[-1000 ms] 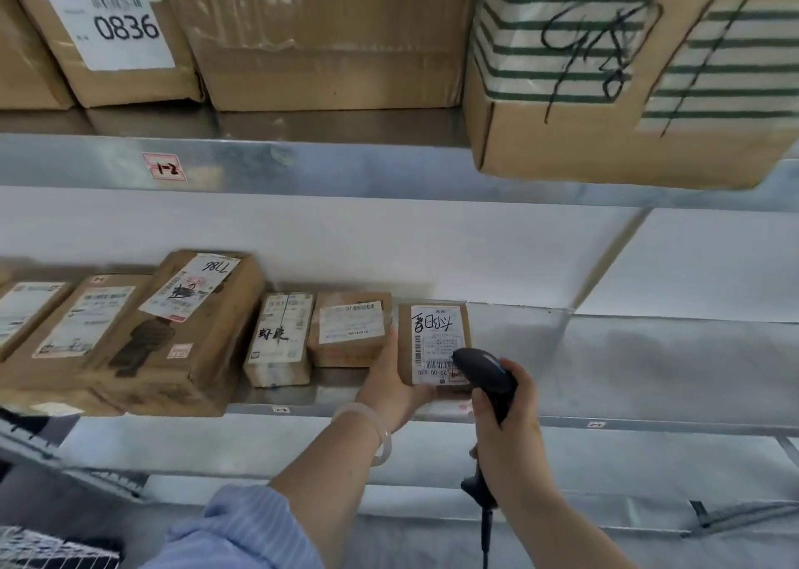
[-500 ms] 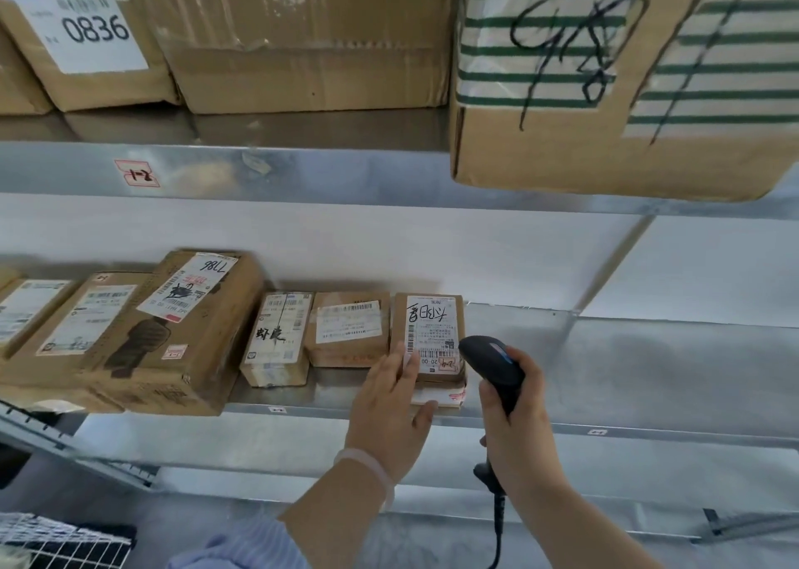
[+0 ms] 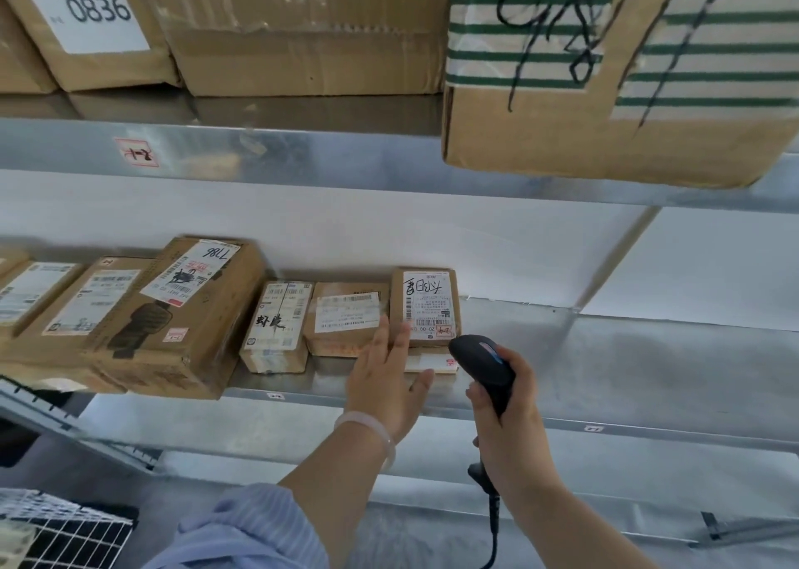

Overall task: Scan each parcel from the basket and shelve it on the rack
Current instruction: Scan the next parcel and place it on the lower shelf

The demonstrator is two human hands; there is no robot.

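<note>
Parcel (image 3: pixel 426 307) lies on the middle shelf (image 3: pixel 605 352) of the rack, at the right end of the row, just beside a taped box (image 3: pixel 346 317); its shelving appears all but done. The left hand (image 3: pixel 387 378) is flat with straight fingers, tips at the parcel's lower left corner. The right hand (image 3: pixel 506 421) is clamped round the scanner (image 3: pixel 482 361). One second earlier the left hand gripped the parcel; it has now let go. What remains in the basket (image 3: pixel 65 534) cannot be told.

We see a brown cardboard parcel (image 3: pixel 426 309) with a white label (image 3: pixel 429 300); green-striped white tape (image 3: pixel 519 36) on the tan upper box (image 3: pixel 583 144); a black barcode scanner (image 3: pixel 482 363) with a possibly blue button (image 3: pixel 496 354); a pale blue sleeve (image 3: pixel 242 529); a silver rack (image 3: pixel 302 149).
</note>
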